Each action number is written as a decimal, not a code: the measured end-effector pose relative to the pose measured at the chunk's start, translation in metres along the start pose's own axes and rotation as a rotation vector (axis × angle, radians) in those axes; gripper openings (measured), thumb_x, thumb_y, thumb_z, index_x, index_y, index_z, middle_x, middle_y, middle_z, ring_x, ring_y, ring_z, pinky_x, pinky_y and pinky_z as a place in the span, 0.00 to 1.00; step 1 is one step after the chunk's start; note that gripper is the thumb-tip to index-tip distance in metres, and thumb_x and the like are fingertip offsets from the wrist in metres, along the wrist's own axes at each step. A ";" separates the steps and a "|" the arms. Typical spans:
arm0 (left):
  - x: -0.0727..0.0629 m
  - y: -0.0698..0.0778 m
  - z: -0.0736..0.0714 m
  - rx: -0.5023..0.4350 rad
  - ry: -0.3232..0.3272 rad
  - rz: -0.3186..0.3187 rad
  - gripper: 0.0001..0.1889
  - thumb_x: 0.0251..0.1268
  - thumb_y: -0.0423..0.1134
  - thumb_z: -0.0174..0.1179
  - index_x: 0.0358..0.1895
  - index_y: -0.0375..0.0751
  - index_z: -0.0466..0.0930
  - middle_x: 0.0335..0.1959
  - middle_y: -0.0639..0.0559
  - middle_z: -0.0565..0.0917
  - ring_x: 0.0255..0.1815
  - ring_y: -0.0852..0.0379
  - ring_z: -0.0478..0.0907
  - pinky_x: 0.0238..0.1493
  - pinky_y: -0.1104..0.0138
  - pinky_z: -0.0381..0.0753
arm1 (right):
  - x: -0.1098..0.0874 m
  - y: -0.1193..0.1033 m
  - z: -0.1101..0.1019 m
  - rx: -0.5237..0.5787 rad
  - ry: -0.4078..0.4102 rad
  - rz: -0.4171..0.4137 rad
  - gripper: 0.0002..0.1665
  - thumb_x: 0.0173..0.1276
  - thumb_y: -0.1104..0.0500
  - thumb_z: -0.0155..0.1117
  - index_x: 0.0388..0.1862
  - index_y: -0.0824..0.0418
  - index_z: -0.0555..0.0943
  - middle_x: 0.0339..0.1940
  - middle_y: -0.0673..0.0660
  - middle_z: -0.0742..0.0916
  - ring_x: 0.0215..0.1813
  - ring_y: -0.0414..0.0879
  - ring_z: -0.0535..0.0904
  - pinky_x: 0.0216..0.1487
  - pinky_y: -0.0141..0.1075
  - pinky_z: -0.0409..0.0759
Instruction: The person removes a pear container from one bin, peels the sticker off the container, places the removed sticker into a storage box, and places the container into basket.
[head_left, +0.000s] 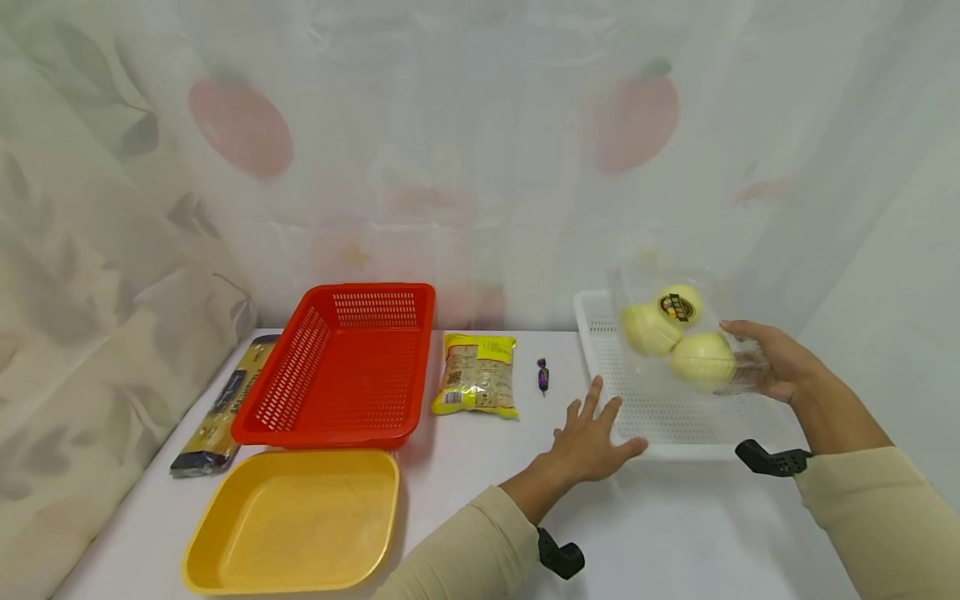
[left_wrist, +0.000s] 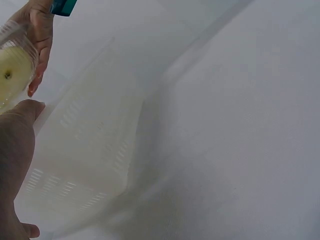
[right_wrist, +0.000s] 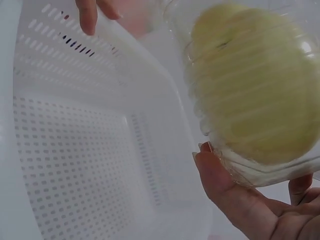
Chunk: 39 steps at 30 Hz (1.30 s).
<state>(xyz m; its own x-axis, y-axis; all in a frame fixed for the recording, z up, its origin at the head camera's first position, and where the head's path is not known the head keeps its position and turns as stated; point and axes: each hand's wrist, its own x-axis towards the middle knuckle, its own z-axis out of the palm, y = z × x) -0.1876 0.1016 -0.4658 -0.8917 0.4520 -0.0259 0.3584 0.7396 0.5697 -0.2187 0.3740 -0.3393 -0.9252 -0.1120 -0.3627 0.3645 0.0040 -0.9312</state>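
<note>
In the head view my right hand (head_left: 783, 362) grips the right end of a clear plastic fruit box (head_left: 678, 337), raised over the white basket (head_left: 675, 425). Round pale yellow fruits (head_left: 703, 358) show through its walls, and a dark label (head_left: 677, 307) sits on top. The right wrist view has my thumb and fingers at the edge of the box (right_wrist: 260, 85), with the perforated basket (right_wrist: 75, 165) beside it. My left hand (head_left: 588, 442) is at the basket's left rim with fingers spread, holding nothing. Its fingertips (right_wrist: 88, 17) reach over that rim.
Left of the white basket lie a small purple-wrapped candy (head_left: 543, 377) and a yellow-edged food bag (head_left: 477, 375). Farther left stand a red basket (head_left: 345, 367) and a yellow tray (head_left: 296, 521). A long gold packet (head_left: 225, 408) lies at the table's left edge. A curtain (head_left: 480, 167) hangs behind.
</note>
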 end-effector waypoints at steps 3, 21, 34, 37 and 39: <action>0.000 0.000 0.000 0.004 0.004 0.008 0.41 0.61 0.74 0.45 0.75 0.63 0.55 0.78 0.63 0.32 0.73 0.44 0.51 0.55 0.36 0.67 | -0.005 -0.002 0.003 -0.002 -0.012 -0.028 0.56 0.74 0.43 0.49 0.74 0.60 0.20 0.70 0.75 0.30 0.44 0.50 0.77 0.49 0.57 0.77; -0.002 -0.002 -0.005 0.008 0.006 0.040 0.41 0.61 0.74 0.45 0.75 0.59 0.59 0.78 0.60 0.35 0.71 0.46 0.55 0.54 0.43 0.71 | -0.034 -0.015 0.018 0.028 -0.094 -0.063 0.56 0.75 0.43 0.45 0.70 0.64 0.15 0.70 0.73 0.30 0.46 0.52 0.78 0.48 0.56 0.78; -0.007 -0.006 -0.047 -0.221 -0.038 0.071 0.39 0.60 0.65 0.57 0.73 0.53 0.62 0.76 0.49 0.52 0.71 0.44 0.56 0.62 0.47 0.66 | -0.045 -0.023 0.030 -0.039 -0.108 -0.100 0.47 0.76 0.43 0.44 0.73 0.61 0.28 0.68 0.77 0.42 0.45 0.55 0.80 0.46 0.56 0.79; -0.008 -0.006 -0.064 -0.419 -0.046 0.053 0.38 0.61 0.61 0.60 0.72 0.50 0.64 0.73 0.47 0.60 0.69 0.45 0.61 0.61 0.48 0.67 | -0.048 -0.024 0.033 -0.036 -0.095 -0.095 0.46 0.76 0.43 0.44 0.73 0.61 0.30 0.67 0.74 0.45 0.46 0.56 0.80 0.47 0.57 0.78; -0.008 -0.006 -0.075 -0.603 -0.070 0.011 0.36 0.61 0.59 0.61 0.71 0.51 0.65 0.71 0.49 0.64 0.67 0.46 0.65 0.57 0.49 0.72 | -0.050 -0.025 0.034 -0.026 -0.094 -0.096 0.45 0.76 0.43 0.45 0.72 0.62 0.32 0.67 0.73 0.46 0.46 0.57 0.80 0.47 0.58 0.78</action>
<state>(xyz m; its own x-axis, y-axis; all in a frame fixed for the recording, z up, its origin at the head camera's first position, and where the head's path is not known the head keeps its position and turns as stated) -0.2030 0.0561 -0.4077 -0.8611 0.5050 -0.0593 0.1298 0.3309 0.9347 -0.1785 0.3460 -0.2965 -0.9413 -0.2054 -0.2679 0.2709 0.0141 -0.9625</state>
